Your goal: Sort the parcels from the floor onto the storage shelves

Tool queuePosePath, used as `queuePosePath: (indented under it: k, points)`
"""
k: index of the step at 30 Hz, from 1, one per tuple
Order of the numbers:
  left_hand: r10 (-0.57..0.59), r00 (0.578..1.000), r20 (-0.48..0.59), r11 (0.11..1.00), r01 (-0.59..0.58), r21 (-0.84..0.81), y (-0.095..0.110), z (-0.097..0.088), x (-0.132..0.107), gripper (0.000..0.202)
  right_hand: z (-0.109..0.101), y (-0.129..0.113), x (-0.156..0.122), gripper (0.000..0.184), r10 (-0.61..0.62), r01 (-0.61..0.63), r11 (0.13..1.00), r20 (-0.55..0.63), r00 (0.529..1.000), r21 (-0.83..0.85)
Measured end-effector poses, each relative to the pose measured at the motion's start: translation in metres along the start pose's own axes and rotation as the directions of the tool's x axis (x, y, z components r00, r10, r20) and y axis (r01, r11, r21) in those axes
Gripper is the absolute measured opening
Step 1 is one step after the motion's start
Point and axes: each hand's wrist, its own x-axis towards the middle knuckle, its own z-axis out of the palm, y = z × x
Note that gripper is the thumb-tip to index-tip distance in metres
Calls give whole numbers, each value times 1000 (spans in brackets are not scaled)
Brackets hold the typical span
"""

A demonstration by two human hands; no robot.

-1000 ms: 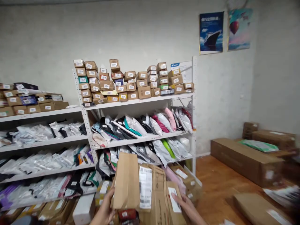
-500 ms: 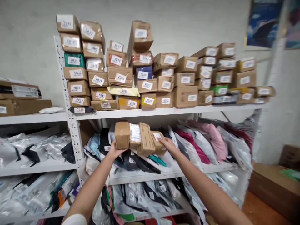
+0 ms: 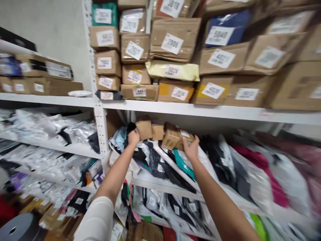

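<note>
Centre frame, the left hand point(image 3: 133, 136) and right hand point(image 3: 192, 150), grips closed on the small cardboard parcels point(image 3: 160, 133), hold them above the mailer bags point(image 3: 225, 164) under the shelf board point(image 3: 200, 112), seemingly not yet set down.

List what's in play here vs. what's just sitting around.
In hand:
- small cardboard parcels, a row pressed between left hand and right hand

Lying about:
- numbered boxes on the shelf board
- yellow mailer
- poly bags below
</note>
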Motion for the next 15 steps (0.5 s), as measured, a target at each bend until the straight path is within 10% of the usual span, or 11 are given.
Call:
queuePosePath:
  k: [8,12,15]
  points:
    - [274,925,-265,962,-269,54,-12,9,-38,39,-32,-28,-28,95,-98,104,988,55,994,-115]
    - [440,830,-343,880,-475,-20,-26,24,-46,52,-88,-10,-97,73,-208,219,974,167,964,-57]
    - [398,879,-261,904,-425,-51,-20,23,-26,67,-153,22,-184,57,-188,199,980,310,932,-3]
